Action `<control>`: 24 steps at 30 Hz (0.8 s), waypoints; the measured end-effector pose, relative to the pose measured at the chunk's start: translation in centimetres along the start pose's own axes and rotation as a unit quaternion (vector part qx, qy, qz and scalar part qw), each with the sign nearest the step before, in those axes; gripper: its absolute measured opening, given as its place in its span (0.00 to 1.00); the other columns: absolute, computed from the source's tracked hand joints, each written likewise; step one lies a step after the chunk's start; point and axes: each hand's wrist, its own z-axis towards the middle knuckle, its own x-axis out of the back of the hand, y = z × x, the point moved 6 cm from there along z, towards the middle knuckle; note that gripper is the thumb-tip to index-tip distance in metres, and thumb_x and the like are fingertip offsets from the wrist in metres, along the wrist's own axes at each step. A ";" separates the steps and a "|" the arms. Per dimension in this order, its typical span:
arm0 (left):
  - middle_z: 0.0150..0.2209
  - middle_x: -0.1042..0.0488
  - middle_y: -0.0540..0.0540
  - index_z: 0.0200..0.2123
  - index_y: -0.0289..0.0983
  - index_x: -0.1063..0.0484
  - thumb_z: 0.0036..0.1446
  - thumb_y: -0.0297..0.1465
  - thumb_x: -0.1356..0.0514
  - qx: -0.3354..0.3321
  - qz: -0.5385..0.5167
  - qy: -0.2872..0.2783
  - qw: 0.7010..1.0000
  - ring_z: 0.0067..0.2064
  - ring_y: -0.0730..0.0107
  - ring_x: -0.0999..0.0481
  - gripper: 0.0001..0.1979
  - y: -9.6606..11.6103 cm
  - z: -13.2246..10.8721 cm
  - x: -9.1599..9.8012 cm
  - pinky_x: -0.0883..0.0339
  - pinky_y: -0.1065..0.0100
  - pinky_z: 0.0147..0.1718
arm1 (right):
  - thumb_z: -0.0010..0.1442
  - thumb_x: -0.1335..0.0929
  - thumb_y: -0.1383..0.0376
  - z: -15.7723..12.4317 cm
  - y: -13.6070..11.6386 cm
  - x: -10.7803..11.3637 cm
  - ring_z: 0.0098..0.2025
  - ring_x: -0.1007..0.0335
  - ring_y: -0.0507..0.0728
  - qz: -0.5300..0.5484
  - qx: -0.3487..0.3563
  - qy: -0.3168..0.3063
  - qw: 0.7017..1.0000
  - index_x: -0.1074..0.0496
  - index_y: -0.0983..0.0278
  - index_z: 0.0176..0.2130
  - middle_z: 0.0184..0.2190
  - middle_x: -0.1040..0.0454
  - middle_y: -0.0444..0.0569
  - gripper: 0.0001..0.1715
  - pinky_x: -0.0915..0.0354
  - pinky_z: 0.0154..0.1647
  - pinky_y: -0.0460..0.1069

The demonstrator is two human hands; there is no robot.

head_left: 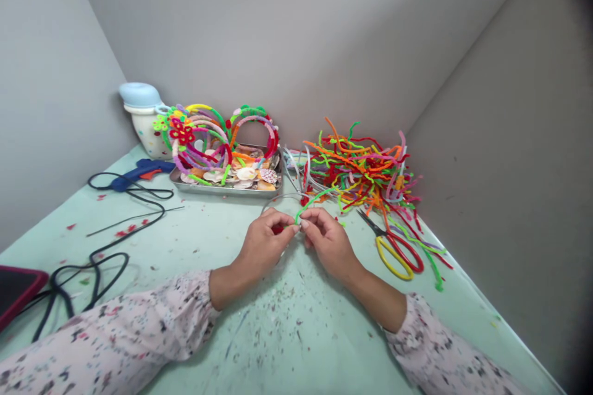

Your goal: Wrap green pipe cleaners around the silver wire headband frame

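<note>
My left hand [265, 245] and my right hand [328, 243] meet fingertip to fingertip above the middle of the table, both closed in a pinch. Between them a bright green pipe cleaner [316, 196] rises and slants away to the right. A thin grey headband [283, 195] arches just behind my fingers, its near end hidden in my left hand. Some red fuzzy material [277, 229] shows inside my left fingers. My right thumb and forefinger press at the lower end of the green pipe cleaner. The exact join is too small to make out.
A metal tray [222, 190] holds shells and several colourful wrapped headbands [204, 136]. Loose pipe cleaners [365, 166] pile up at the back right, near scissors [393, 247]. At left are a blue glue gun [134, 174], black cable [95, 259], white-and-blue container [147, 123] and red-edged device [18, 293].
</note>
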 end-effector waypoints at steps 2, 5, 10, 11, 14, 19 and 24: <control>0.28 0.31 0.49 0.27 0.36 0.26 0.51 0.32 0.39 -0.006 0.000 0.002 1.000 0.29 0.72 0.33 0.06 0.2 0.1 0.1 0.39 0.71 0.28 | 0.60 0.35 0.60 0.0 0.0 0.0 0.22 0.37 0.49 0.002 0.000 -0.003 1.000 0.32 0.61 0.39 0.24 0.34 0.40 0.07 0.40 0.24 0.45; 0.28 0.31 0.49 0.27 0.36 0.25 0.51 0.31 0.39 -0.005 -0.001 0.003 1.000 0.30 0.71 0.32 0.05 0.3 0.1 0.2 0.39 0.71 0.29 | 0.60 0.34 0.60 0.1 0.0 0.0 0.22 0.37 0.49 -0.004 0.002 -0.004 1.000 0.31 0.61 0.38 0.24 0.33 0.39 0.07 0.40 0.24 0.45; 0.29 0.30 0.48 0.29 0.35 0.26 0.53 0.31 0.40 -0.001 0.013 -0.001 1.000 0.29 0.72 0.32 0.06 0.0 0.0 0.0 0.39 0.71 0.28 | 0.60 0.35 0.60 0.1 0.0 0.0 0.22 0.37 0.49 -0.003 -0.005 -0.004 1.000 0.31 0.61 0.39 0.24 0.33 0.39 0.07 0.40 0.23 0.45; 0.30 0.30 0.48 0.30 0.35 0.26 0.53 0.31 0.41 -0.001 0.014 -0.004 1.000 0.29 0.72 0.32 0.06 -0.1 0.0 -0.1 0.39 0.71 0.27 | 0.60 0.35 0.60 0.1 0.1 0.0 0.22 0.37 0.49 0.002 -0.006 -0.002 1.000 0.31 0.61 0.39 0.24 0.34 0.39 0.07 0.40 0.23 0.45; 0.30 0.29 0.49 0.33 0.36 0.27 0.53 0.31 0.40 0.002 0.009 -0.011 1.000 0.27 0.73 0.32 0.05 -0.5 -0.1 -0.4 0.38 0.72 0.26 | 0.60 0.34 0.61 0.2 0.2 0.1 0.22 0.37 0.49 0.017 -0.008 0.006 1.000 0.31 0.60 0.39 0.23 0.34 0.39 0.07 0.40 0.23 0.45; 0.30 0.28 0.49 0.33 0.37 0.26 0.53 0.30 0.40 -0.006 -0.003 -0.005 1.000 0.27 0.73 0.32 0.05 -0.6 -0.1 -0.3 0.39 0.72 0.26 | 0.59 0.34 0.61 0.3 0.2 0.2 0.21 0.38 0.49 0.018 -0.012 0.006 1.000 0.31 0.61 0.38 0.23 0.33 0.39 0.07 0.41 0.22 0.44; 0.29 0.29 0.49 0.31 0.36 0.25 0.52 0.30 0.40 0.000 -0.008 -0.006 1.000 0.28 0.73 0.32 0.05 -0.4 0.0 -0.1 0.39 0.71 0.27 | 0.59 0.34 0.61 0.3 0.2 0.2 0.21 0.38 0.49 0.001 -0.010 0.006 1.000 0.31 0.61 0.37 0.22 0.34 0.38 0.07 0.41 0.22 0.45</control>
